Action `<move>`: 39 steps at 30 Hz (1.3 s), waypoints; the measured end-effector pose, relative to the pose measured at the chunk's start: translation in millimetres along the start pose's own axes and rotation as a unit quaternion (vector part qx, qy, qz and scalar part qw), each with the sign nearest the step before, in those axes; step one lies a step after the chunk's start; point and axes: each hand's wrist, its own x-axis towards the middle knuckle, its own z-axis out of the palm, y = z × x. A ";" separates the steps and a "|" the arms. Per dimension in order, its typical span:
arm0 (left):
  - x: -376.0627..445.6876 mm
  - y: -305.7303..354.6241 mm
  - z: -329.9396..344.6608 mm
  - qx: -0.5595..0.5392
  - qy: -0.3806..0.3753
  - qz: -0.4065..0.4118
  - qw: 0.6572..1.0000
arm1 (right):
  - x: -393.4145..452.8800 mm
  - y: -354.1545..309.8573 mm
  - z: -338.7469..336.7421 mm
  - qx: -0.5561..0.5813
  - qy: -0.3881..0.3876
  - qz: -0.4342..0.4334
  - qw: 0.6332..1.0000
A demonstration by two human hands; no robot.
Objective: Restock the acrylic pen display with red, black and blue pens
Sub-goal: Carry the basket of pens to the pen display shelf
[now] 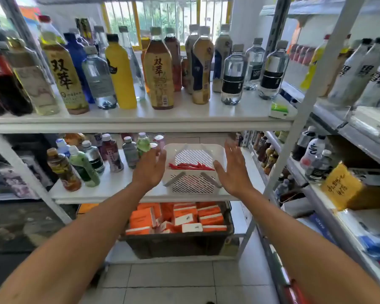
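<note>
Daylight came bright through the barred window (162,20) behind the bottles, overexposing it. Wide-angle distortion bowed the edges; the picture was slightly soft throughout.

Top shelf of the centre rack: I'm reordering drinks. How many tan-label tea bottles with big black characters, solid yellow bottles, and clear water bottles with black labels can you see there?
Tan-label tea bottles: 2
Solid yellow bottles: 1
Black-label water bottles: 3
Total: 6
</note>
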 end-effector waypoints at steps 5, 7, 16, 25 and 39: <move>68.3 -10.3 46.3 -0.135 0.003 -0.156 0.978 | 65.5 50.5 28.1 0.081 -0.025 0.080 0.993; 89.6 -24.4 66.4 -0.195 0.006 -0.211 0.958 | 87.1 69.4 36.1 0.114 -0.040 0.109 0.987; 127.8 -84.1 113.4 -0.335 -0.033 -0.371 0.865 | 134.2 107.7 74.3 0.428 -0.103 0.276 0.854; 106.0 -83.2 89.9 -0.520 -0.114 -0.332 0.779 | 141.4 95.2 87.6 0.502 -0.193 0.241 0.808; -81.2 -165.8 -92.1 -0.558 0.111 -0.409 0.713 | 54.9 -155.4 138.0 0.495 -0.385 0.134 0.767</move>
